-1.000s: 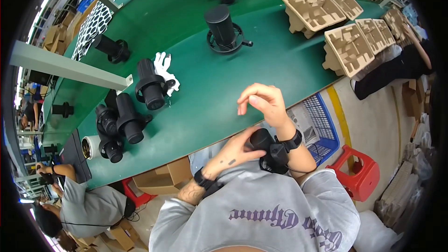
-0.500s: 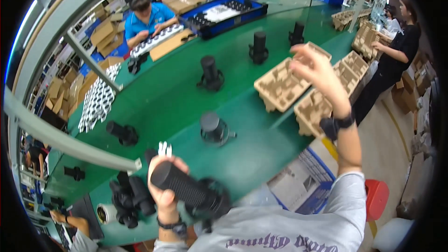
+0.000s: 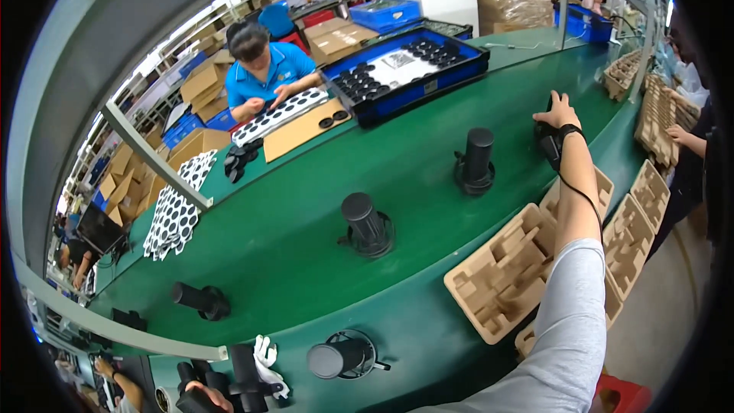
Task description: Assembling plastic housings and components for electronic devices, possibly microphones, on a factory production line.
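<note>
My right hand [image 3: 562, 116] reaches far across the green belt, thumb and fingers closed around the dark top of a black microphone [image 3: 547, 142]. The microphone's lower part shows beside my wrist. At the lower edge, only a bit of my left hand [image 3: 219, 398] shows, against a black microphone [image 3: 197, 399]; most of both is cut off. Other black microphones in ring-shaped mounts stand on the belt: one [image 3: 479, 160] nearest my right arm and one [image 3: 367, 226] mid-belt. Another microphone [image 3: 344, 356] is on the near surface, and one [image 3: 200, 300] lies tipped at left.
Brown moulded trays [image 3: 501, 275] lie under and beside my right forearm. A white glove [image 3: 266, 363] hangs by black parts at the near edge. Across the belt, a person in blue works beside a blue crate [image 3: 413, 76] of black discs. A grey metal bar [image 3: 115, 330] crosses the left.
My right hand has gone from empty above the trays to holding a microphone farther along the belt. My left hand has dropped to the lower edge. The view has shifted.
</note>
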`<state>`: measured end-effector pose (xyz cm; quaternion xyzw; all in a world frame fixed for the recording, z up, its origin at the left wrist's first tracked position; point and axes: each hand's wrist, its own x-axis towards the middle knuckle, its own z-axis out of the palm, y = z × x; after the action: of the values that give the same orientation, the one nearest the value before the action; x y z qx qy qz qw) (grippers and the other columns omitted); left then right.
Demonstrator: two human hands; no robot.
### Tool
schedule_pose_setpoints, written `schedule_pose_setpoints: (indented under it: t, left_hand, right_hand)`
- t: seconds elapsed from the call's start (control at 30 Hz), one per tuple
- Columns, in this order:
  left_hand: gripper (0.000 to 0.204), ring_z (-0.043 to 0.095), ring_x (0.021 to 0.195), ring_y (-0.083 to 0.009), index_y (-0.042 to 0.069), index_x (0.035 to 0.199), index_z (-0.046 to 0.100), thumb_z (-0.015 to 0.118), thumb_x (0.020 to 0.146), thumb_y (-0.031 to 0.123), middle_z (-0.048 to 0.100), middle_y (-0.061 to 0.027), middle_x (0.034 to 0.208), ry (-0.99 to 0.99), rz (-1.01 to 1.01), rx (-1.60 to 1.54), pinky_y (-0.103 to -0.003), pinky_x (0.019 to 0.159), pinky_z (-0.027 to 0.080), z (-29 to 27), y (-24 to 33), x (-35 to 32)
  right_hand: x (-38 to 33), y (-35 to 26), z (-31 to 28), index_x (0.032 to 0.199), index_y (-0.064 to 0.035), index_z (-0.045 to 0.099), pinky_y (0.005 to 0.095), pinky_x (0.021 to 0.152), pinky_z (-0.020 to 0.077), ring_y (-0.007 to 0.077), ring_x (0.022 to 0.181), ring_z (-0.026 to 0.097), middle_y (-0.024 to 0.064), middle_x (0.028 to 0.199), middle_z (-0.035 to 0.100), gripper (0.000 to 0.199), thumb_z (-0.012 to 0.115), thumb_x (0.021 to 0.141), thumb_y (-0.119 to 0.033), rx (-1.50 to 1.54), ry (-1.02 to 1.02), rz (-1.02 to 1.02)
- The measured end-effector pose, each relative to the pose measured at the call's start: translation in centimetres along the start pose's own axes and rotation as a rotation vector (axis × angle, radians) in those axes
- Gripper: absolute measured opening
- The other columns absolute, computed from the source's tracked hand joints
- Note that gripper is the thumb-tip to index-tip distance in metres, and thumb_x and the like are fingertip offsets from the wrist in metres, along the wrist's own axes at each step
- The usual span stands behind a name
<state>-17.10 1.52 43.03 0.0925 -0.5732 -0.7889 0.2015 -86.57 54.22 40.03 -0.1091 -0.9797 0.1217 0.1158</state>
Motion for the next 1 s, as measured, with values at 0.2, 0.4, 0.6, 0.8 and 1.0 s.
schedule_pose_setpoints:
  t: [0.2, 0.4, 0.6, 0.8, 1.0]
  left_hand:
    - [0.076, 0.05, 0.077, -0.021, 0.001, 0.116, 0.044, 0.076, 0.068, 0.05, 0.052, -0.0108, 0.089, 0.132, 0.099, -0.05, -0.032, 0.063, 0.043, 2.6, -2.0, 0.9]
    - [0.077, 0.05, 0.076, -0.0209, 0.001, 0.117, 0.045, 0.072, 0.068, 0.054, 0.053, -0.0107, 0.09, 0.182, 0.151, 0.028, -0.031, 0.062, 0.042, 2.0, -0.9, -2.1]
    - [0.078, 0.051, 0.067, -0.0172, 0.001, 0.12, 0.039, 0.074, 0.072, 0.052, 0.054, -0.0109, 0.082, 0.187, 0.311, -0.084, -0.026, 0.055, 0.044, 2.0, -1.4, -3.6]
    - [0.082, 0.051, 0.063, -0.0164, -0.001, 0.117, 0.042, 0.07, 0.07, 0.06, 0.053, -0.01, 0.079, 0.3, 0.369, -0.052, -0.026, 0.052, 0.043, 0.0, -0.7, -7.3]
    - [0.08, 0.05, 0.066, -0.0144, -0.002, 0.121, 0.041, 0.062, 0.075, 0.061, 0.052, -0.0087, 0.08, 0.39, 0.461, -0.044, -0.024, 0.051, 0.041, -1.4, -0.6, -11.2]
  right_hand:
    - [-0.5, -2.7, 4.5, 0.122, -0.0062, 0.044, 0.043, 0.076, 0.054, 0.0355, 0.094, 0.061, 0.017, 0.112, 0.054, 0.066, 0.077, 0.066, -0.018, -0.287, 0.267, -0.548]
    - [-12.0, -10.9, -5.8, 0.136, -0.014, 0.035, 0.041, 0.074, 0.0532, 0.0329, 0.087, 0.063, 0.0155, 0.123, 0.051, 0.094, 0.081, 0.054, -0.011, -0.365, -0.085, -1.106]
    - [-13.8, -12.6, -5.2, 0.129, -0.0193, 0.048, 0.0445, 0.079, 0.0516, 0.0373, 0.091, 0.061, 0.0144, 0.128, 0.045, 0.082, 0.077, 0.054, -0.006, -0.38, -0.288, -1.14]
    - [-15.5, -13.3, -5.6, 0.125, -0.0146, 0.049, 0.045, 0.073, 0.0547, 0.0385, 0.097, 0.06, 0.0192, 0.12, 0.048, 0.07, 0.074, 0.06, -0.012, -0.142, -0.36, -0.788]
    - [-9.4, -7.4, -0.2, 0.124, -0.0168, 0.049, 0.0387, 0.041, 0.0573, 0.0381, 0.09, 0.06, 0.0167, 0.114, 0.052, 0.058, 0.069, 0.069, -0.014, 0.212, -0.332, -0.659]
